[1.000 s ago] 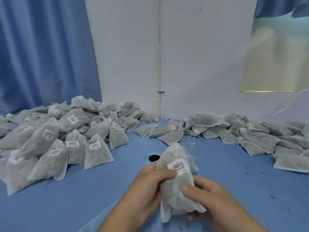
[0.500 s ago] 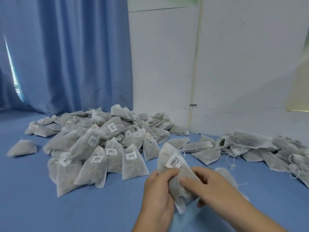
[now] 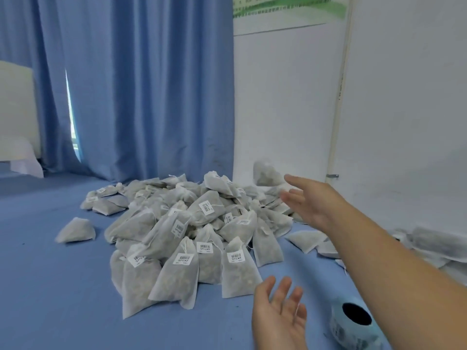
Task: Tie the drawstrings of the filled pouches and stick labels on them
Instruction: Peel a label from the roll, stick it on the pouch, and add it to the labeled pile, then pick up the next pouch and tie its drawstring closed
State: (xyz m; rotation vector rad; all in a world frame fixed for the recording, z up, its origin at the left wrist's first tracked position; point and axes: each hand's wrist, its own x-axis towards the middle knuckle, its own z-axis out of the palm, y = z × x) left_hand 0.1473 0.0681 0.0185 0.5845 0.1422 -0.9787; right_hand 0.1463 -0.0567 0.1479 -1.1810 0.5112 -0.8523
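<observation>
1. Nearest, the left hand (image 3: 280, 311) hovers palm-up over the blue table (image 3: 63, 286). Its fingers are relaxed and spread, and it holds nothing.
2. Just to its right lies the blue label roll (image 3: 348, 334), on its side with the dark core facing the camera. It is within easy reach and neither hand touches it.
3. Beyond sits the pile of labelled pouches (image 3: 192, 236). They are white, slightly see-through fabric bags plump with tan filling. Their necks are gathered by thin white strings, and several show a barcode label (image 3: 183, 258) on the front.
4. Level with the pile at the far right edge lie other pouches (image 3: 434, 245). They are flatter and blurred, and no labels show on them.
5. The right hand (image 3: 313, 205) reaches forward past the pile's right side, fingers straight and parted, gripping nothing.
6. Just past its fingertips a blurred pouch (image 3: 266, 173) hangs against the white wall (image 3: 404, 122) above the back of the pile. It touches neither hand and seems to be in the air. Whether it carries a label cannot be told.
7. The step in hand looks like sending a finished pouch to the done pile. The next move probably calls for taking a pouch from the right-hand group, cinching and knotting its strings, then peeling a sticker off the roll.
8. Farthest, a blue curtain (image 3: 151, 97) hangs at the left.
</observation>
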